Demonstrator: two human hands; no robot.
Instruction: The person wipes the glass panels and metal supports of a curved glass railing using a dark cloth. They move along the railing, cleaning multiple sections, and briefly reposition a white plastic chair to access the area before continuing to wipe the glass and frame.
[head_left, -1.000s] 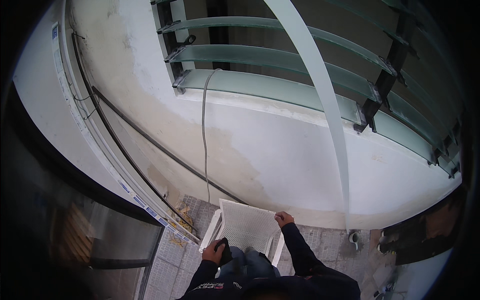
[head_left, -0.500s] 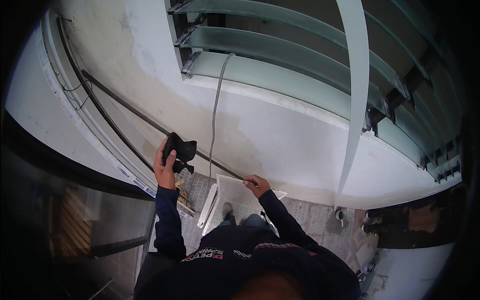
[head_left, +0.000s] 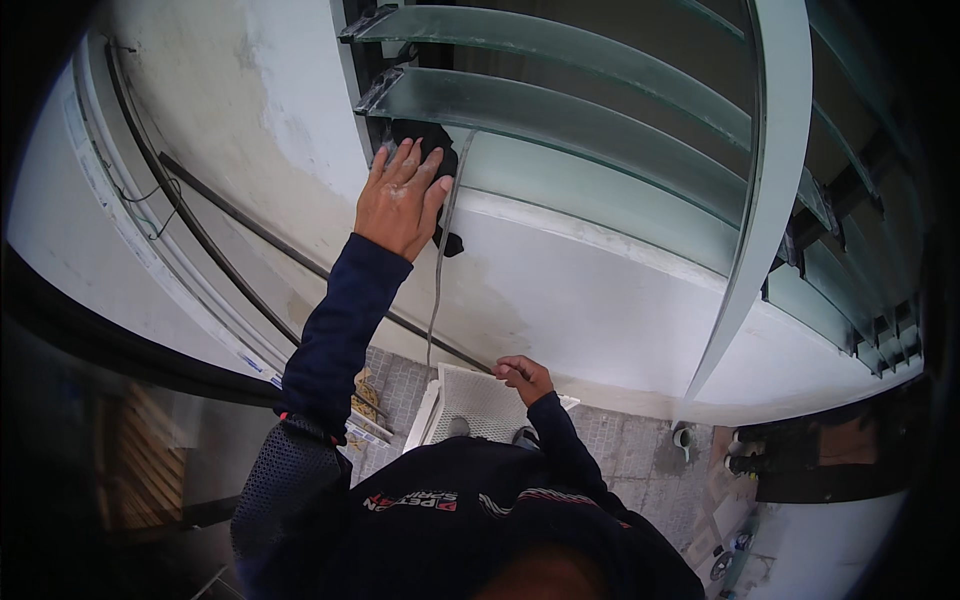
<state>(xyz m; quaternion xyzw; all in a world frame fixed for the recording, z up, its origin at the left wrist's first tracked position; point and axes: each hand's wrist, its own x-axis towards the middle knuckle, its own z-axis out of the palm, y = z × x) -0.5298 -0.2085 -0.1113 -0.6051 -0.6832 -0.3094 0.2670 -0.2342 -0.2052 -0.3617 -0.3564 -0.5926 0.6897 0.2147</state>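
Note:
My left hand [head_left: 398, 195] is raised to the left end of a frosted glass louvre window. It presses a crumpled black cloth [head_left: 432, 140] against the lowest slat [head_left: 560, 172], fingers spread over it; part of the cloth hangs below the thumb. A grey cable [head_left: 441, 245] hangs from the window just beside this hand. My right hand [head_left: 524, 378] is low in front of me, its fingers curled into a pinch close to the lower end of a dark pole [head_left: 300, 257]. Whether anything is between those fingers cannot be made out.
I stand on a white perforated platform [head_left: 480, 400] over grey paving [head_left: 625, 445]. A pale upright strip [head_left: 755, 230] crosses the window. At the right are a cup [head_left: 682, 438] on the ground and a dark piece of furniture [head_left: 820, 450]; at the left, a curved frame [head_left: 150, 240].
My left hand has gone up and forward, carrying the black cloth from near the pole to the lowest slat. The right hand has stayed nearly in place, fingers still curled.

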